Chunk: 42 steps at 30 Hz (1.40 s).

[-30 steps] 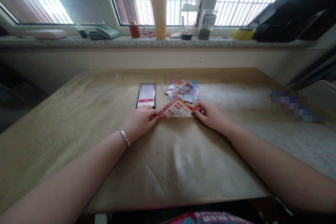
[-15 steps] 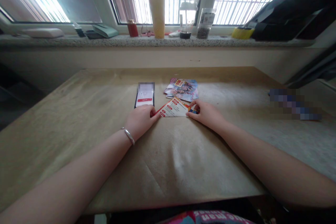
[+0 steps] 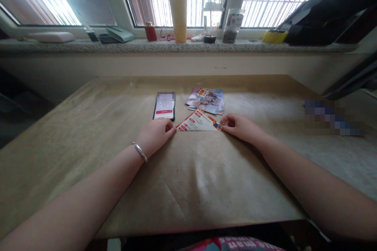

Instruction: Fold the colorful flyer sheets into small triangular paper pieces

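A folded leaflet (image 3: 198, 122) with red and white print lies on the brown paper-covered table (image 3: 188, 180), folded into a triangle. My left hand (image 3: 155, 135) presses its left corner with curled fingers. My right hand (image 3: 240, 126) pinches the leaflet's right corner. Just beyond the leaflet lies a small stack of colourful leaflets (image 3: 206, 100). A phone (image 3: 164, 109) with a lit screen rests left of the stack, close to my left hand. A silver bracelet (image 3: 139, 151) circles my left wrist.
A stone windowsill (image 3: 176, 47) runs behind the table, holding a tall cup of yellow drink (image 3: 177, 10), a red can (image 3: 150, 32), a jar (image 3: 231, 27), a yellow roll (image 3: 272, 37) and a dark bag (image 3: 326, 15). A blurred flat object (image 3: 332, 117) lies at the table's right.
My right hand slid from over the leaflet's right part out to its right corner. My left hand stayed at the left corner. The leaflet lies flatter.
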{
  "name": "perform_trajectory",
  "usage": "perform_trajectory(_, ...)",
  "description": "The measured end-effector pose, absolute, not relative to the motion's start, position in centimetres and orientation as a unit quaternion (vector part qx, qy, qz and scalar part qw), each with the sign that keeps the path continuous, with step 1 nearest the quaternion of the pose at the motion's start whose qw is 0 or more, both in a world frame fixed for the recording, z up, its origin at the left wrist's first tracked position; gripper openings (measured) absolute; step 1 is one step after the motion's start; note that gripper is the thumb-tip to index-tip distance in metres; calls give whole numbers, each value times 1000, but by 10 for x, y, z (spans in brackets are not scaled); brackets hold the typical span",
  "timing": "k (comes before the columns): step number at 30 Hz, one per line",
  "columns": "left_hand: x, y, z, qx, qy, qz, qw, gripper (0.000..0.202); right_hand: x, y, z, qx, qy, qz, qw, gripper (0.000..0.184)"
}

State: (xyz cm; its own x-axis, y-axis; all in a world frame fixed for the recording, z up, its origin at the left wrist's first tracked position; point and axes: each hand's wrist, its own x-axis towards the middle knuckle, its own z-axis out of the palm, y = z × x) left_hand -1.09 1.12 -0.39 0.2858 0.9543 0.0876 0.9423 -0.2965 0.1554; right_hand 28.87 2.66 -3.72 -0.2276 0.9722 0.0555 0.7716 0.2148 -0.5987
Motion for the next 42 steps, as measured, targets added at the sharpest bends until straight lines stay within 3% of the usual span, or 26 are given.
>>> perform_trajectory(9,-18,14,-4,809,571,93,103,20,295,28,-33,-544,-740,317,235,29)
perform_trajectory(15,-25,20,-10,822,545,123,110,19,296,27,-37,-505,-758,324,257,13)
perform_trajectory(20,-24,18,-9,846,507,145,81,12,293,23,-32,-450,-814,253,267,6)
perform_trajectory(26,-23,15,-12,864,477,156,55,15,292,20,-26,-380,-883,152,230,13)
perform_trajectory(42,-15,12,-9,941,307,144,-11,23,284,12,-20,-322,-930,45,173,18)
